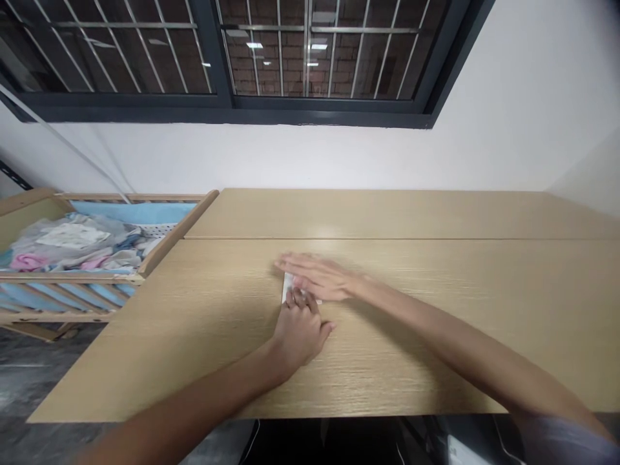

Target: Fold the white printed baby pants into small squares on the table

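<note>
A small flat white piece [286, 288], perhaps paper or cloth, lies on the wooden table [217, 271], mostly hidden beneath my hands. My left hand [301, 329] rests its bent fingertips on the near part of it, with the thumb spread out to the right on the tabletop. Across the far part, my right hand [317, 276] lies flat with its fingers stretched to the left, slightly smeared by motion. Neither hand is closed round the piece.
At the left stands a wooden crib [177, 240] with blue lining and a heap of clothes [77, 239]. A barred window [320, 58] is set in the white wall [320, 155] behind the table. Dark items with cables show below the front edge.
</note>
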A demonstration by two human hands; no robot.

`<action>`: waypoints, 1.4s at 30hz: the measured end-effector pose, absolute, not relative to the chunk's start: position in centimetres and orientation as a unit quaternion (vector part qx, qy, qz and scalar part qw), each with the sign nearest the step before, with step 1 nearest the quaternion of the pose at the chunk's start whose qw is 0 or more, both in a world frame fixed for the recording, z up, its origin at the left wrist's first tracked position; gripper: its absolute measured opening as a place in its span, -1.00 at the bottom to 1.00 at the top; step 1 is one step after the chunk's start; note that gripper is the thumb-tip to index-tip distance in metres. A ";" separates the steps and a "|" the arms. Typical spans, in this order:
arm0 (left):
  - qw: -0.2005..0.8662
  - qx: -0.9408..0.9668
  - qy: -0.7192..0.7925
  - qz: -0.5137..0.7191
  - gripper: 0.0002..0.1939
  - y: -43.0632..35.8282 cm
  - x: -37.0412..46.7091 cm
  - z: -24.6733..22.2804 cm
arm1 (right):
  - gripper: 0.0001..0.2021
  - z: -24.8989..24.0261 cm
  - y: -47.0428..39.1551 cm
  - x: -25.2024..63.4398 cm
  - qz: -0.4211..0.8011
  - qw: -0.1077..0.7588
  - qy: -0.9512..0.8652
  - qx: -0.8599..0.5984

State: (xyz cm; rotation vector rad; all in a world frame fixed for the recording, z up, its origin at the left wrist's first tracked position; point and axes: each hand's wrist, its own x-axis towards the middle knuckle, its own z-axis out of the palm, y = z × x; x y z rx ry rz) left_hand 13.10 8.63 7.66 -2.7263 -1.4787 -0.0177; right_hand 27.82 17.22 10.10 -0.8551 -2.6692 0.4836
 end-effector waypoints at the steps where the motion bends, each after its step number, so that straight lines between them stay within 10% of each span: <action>1: 0.011 -0.882 -0.472 0.012 -0.34 8.5 13.3 7.4 | -0.45 9.6 16.8 27.4 0.181 0.132 -0.937 -0.269; 15: 0.051 -0.868 -0.493 0.007 -0.18 8.6 13.2 5.5 | -0.45 5.4 23.9 29.2 0.143 0.109 -0.932 -0.314; 24: 0.034 -0.822 -0.568 -0.027 -0.48 11.9 9.9 10.2 | -0.36 7.0 23.7 31.0 0.170 0.224 -0.833 -0.477; 36: -0.067 -0.821 -0.567 0.007 -0.63 13.6 8.9 10.6 | -0.80 6.7 18.0 28.5 0.212 0.282 -0.766 -0.538; 42: -0.174 -0.845 -0.504 -0.028 -0.68 4.0 1.6 16.7 | -0.81 10.5 8.1 24.0 0.431 0.301 -0.714 -0.463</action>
